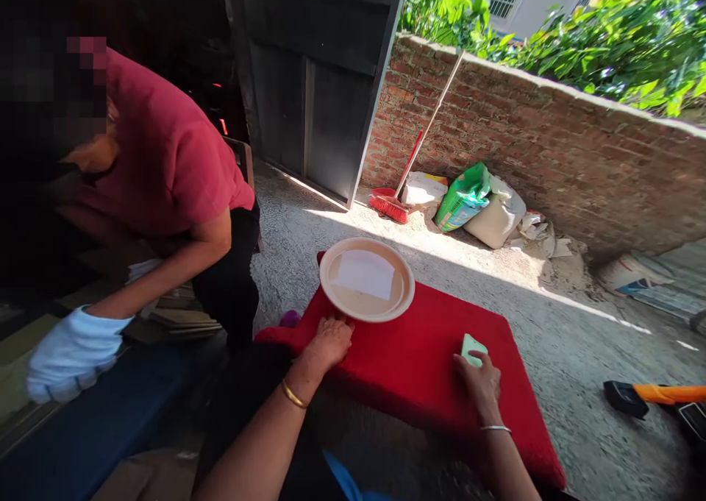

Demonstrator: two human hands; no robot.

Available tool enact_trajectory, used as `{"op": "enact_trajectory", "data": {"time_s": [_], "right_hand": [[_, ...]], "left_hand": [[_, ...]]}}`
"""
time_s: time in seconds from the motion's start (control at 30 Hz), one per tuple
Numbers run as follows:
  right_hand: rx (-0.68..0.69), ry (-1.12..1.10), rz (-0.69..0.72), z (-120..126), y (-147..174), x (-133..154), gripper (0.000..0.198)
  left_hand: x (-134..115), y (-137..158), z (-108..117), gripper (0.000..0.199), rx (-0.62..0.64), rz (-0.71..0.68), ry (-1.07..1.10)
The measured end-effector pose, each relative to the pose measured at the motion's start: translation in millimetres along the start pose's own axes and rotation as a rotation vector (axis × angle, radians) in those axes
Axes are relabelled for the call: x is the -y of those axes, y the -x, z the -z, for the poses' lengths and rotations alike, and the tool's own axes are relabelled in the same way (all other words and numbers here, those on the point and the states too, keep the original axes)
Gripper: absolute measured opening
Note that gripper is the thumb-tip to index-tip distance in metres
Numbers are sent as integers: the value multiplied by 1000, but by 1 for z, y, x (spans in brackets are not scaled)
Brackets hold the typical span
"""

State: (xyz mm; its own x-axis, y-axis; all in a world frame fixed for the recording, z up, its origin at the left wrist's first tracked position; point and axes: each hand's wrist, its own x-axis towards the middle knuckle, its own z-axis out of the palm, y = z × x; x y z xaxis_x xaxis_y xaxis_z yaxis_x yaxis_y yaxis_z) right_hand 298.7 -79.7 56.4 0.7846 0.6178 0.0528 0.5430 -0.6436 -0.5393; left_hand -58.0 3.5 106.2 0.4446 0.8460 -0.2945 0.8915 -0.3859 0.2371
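My left hand (332, 341) rests at the near edge of the red-covered low table (408, 361), right by the rim of a round, pale basin (407, 295). Its fingers are bent and pressed together; what is under them is hidden. The basin seems to hold water, with a bright white reflection or sheet inside; I cannot tell which. On the table's right part, my right hand (482, 385) has its thumb and fingers closed around a pale green, flat, rounded block (473, 345).
On the left a bent-over person in a red shirt (165, 140) wears a white glove (77, 350). A dark metal door (325, 111) stands behind. Broom (393, 208), green sack (463, 196) and white sack (498, 214) lie along the brick wall. An orange-handled object (667, 393) is right.
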Motion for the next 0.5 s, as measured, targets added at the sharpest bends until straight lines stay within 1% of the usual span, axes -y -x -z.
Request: {"op": "enact_trajectory", "data": {"time_s": [0.03,0.07,0.17,0.2,0.27,0.3,0.33,0.37,0.4,0.5], "right_hand": [[54,-18,42,-13,19,18,44],[109,-49,131,-27,40,36,41],[326,-175,454,-57,98,80,33],[401,-215,526,-61,110,89,32],[496,-288,586,-62,118,93,29],[498,-321,579,-57,113,89,28],[466,-345,548,-50,103,81,28],[405,-357,493,-40,89,69,30],[329,-353,413,-28,72,55,35],[103,-260,102,15,17,1,49]], "left_hand": [[0,1,1,34,1,2,-3],[0,1,2,34,1,5,-7],[-2,3,6,36,-1,11,-21],[-3,4,8,37,-2,11,-25],[-4,4,10,38,-4,9,-32],[-5,4,11,38,-4,7,-34],[-5,4,11,38,-6,6,-35],[-5,3,11,37,-6,4,-34],[-5,2,10,36,-7,2,-32],[-4,-1,4,35,-5,-1,-17]]}}
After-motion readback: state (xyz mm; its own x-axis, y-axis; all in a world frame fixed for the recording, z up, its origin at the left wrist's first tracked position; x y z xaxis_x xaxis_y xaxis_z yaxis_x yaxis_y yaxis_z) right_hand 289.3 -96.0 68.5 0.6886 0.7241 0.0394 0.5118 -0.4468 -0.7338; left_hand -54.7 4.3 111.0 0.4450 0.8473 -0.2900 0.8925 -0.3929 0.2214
